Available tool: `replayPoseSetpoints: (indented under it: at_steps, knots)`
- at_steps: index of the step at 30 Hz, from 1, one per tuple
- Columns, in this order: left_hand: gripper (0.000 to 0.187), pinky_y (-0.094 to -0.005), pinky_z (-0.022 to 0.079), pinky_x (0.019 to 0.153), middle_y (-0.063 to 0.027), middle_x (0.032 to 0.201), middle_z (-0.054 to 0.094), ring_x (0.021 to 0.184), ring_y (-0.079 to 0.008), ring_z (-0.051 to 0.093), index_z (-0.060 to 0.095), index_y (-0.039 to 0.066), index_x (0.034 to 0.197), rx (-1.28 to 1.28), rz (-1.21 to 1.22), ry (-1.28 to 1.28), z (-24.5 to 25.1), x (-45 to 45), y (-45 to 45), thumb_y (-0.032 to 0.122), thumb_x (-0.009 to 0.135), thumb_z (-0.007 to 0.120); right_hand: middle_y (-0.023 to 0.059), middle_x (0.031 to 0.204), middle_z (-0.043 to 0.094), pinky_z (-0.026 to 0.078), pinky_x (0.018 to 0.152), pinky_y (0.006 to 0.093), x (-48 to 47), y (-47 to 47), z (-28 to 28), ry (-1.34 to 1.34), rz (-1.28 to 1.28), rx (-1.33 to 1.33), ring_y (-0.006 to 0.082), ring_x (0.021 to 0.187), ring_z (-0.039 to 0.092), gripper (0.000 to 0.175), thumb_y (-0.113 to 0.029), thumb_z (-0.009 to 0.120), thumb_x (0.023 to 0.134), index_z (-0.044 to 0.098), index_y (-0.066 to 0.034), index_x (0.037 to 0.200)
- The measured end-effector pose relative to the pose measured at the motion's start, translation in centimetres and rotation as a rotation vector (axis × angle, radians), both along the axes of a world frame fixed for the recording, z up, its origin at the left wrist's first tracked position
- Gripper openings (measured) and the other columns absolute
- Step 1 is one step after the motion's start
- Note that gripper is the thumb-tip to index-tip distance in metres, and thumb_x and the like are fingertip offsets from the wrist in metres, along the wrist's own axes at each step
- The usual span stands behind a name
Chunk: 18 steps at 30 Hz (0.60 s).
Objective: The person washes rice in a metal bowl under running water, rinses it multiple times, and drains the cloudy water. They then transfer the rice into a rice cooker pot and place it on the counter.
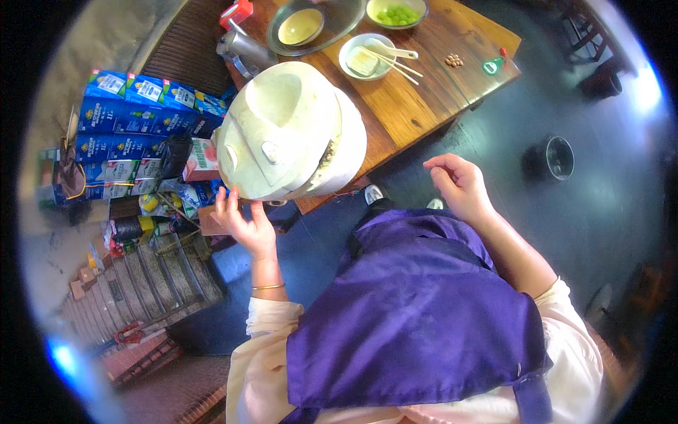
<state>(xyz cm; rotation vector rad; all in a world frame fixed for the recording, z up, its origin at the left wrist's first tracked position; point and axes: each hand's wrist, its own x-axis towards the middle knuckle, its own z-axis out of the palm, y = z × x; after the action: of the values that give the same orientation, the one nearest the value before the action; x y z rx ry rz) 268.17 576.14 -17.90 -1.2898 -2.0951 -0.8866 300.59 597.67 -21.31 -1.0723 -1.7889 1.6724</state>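
A worn white rice cooker (pixel 347 143) stands at the table's near left corner. Its lid (pixel 254 153) sits unevenly, and a dark, grimy gap shows along one side. My left hand (pixel 248 228) is at the lid's lower edge with fingers spread; the fingertips look very near or touching it. Off to the right, over the floor, my right hand (pixel 461 188) hangs in the air with its fingers loosely curled, and I see nothing in it. Behind the cooker, a white bowl (pixel 347 71) holds a pale block, a white spoon (pixel 397 52) and chopsticks (pixel 400 71).
The wooden table (pixel 392 116) also bears a metal basin (pixel 347 24) with a yellow bowl (pixel 299 26), a bowl of green pieces (pixel 397 15), brown nuts or beans (pixel 454 60), a green bottle opener (pixel 492 65) and a metal jug (pixel 246 50). Stacked blue cartons (pixel 122 114) stand left. A bin (pixel 560 159) is right.
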Motion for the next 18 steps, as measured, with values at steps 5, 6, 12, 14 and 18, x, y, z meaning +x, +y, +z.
replayPoseSetpoints:
  at_steps: [5,6,12,14,18]
  knots:
    - [0.049,-0.0487,0.033,0.105,-0.0194,0.131,0.054,0.124,-0.0368,0.047,0.055,0.003,0.128,-0.015,0.023,-0.081,-2.3,0.5,-0.9,0.025,0.087,0.072,0.0030,0.074,0.063,0.047,0.063,0.0254,1.3,0.1,-0.5,0.048,-0.034,0.003,0.0084,0.067,0.055,0.017,-0.012,0.060,0.091,0.067,0.0008,0.101]
    - [0.050,-0.0481,0.034,0.105,-0.0192,0.132,0.054,0.123,-0.0361,0.048,0.054,0.002,0.129,-0.046,0.021,-0.070,-2.4,0.7,-1.1,0.020,0.087,0.072,0.0030,0.074,0.063,0.047,0.063,0.0255,1.6,0.1,-0.7,0.057,-0.041,0.004,0.0085,0.067,0.055,0.017,-0.012,0.059,0.092,0.066,0.0008,0.101]
    - [0.052,-0.0442,0.034,0.109,-0.0179,0.138,0.049,0.126,-0.0333,0.047,0.050,-0.001,0.132,-0.009,0.032,-0.289,-3.2,1.2,-1.5,0.010,0.087,0.070,0.0021,0.075,0.063,0.047,0.063,0.0255,2.5,0.0,-1.4,0.095,-0.078,-0.075,0.0084,0.068,0.056,0.017,-0.010,0.058,0.093,0.066,0.0008,0.102]
    - [0.054,-0.0439,0.033,0.111,-0.0180,0.140,0.046,0.129,-0.0323,0.044,0.046,-0.002,0.135,0.030,0.055,-0.411,-3.0,1.3,-1.6,0.009,0.088,0.069,0.0018,0.075,0.062,0.047,0.063,0.0252,2.6,0.1,-1.0,0.083,-0.076,-0.110,0.0083,0.068,0.056,0.017,-0.010,0.058,0.093,0.066,0.0006,0.102]
    - [0.063,-0.0437,0.029,0.115,-0.0195,0.144,0.041,0.135,-0.0317,0.039,0.037,-0.003,0.141,0.145,0.039,-0.660,-2.6,1.7,-1.1,0.010,0.089,0.068,0.0014,0.075,0.062,0.046,0.063,0.0249,2.7,0.4,-2.0,0.088,-0.054,-0.104,0.0082,0.068,0.055,0.017,-0.011,0.057,0.093,0.066,0.0003,0.102]
